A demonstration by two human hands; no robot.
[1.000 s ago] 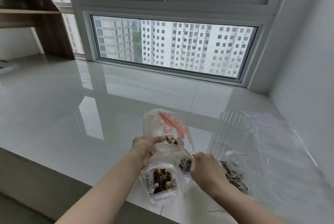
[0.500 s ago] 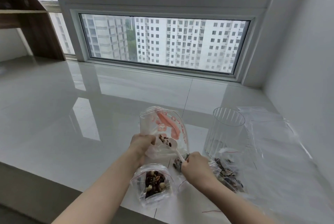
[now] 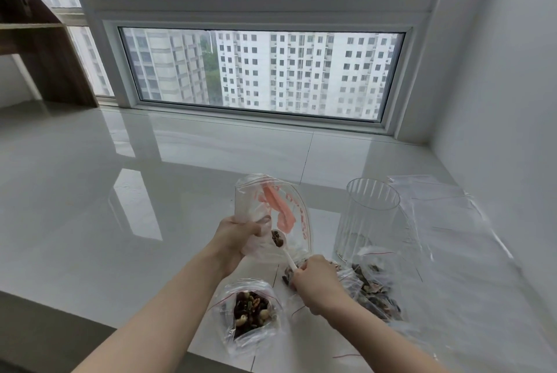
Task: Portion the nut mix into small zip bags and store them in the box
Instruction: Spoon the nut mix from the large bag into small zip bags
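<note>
**A spoonful of nut mix at the mouth of a held-up zip bag**

Nearest the camera, a small zip bag [image 3: 251,314] already holding nut mix lies on the glossy white table [image 3: 120,191], close to its front edge, its mouth loose. Just right of it, the right hand [image 3: 316,286] has its grip closed round the handle of a white spoon [image 3: 284,249]; the fingers curl tightly about the stem. The spoon slants up and left, and its bowl carries a little heap of nut mix [image 3: 276,240].

The bowl sits at the opening of a clear zip bag with red print [image 3: 271,213], which is held upright above the table. The left hand [image 3: 236,237] pinches this bag by its left side, thumb in front, keeping the mouth wide.

Right of the right hand lies an open bag of nut mix [image 3: 373,291], dark pieces spilling toward its mouth. Just behind it stands a clear ribbed cup [image 3: 366,222], upright. A large clear plastic bag [image 3: 446,222] lies spread flat to the right, next to the cup.

Beyond the table is a window [image 3: 259,71] facing tall apartment blocks, and a wooden shelf [image 3: 36,41] stands at far left.
</note>
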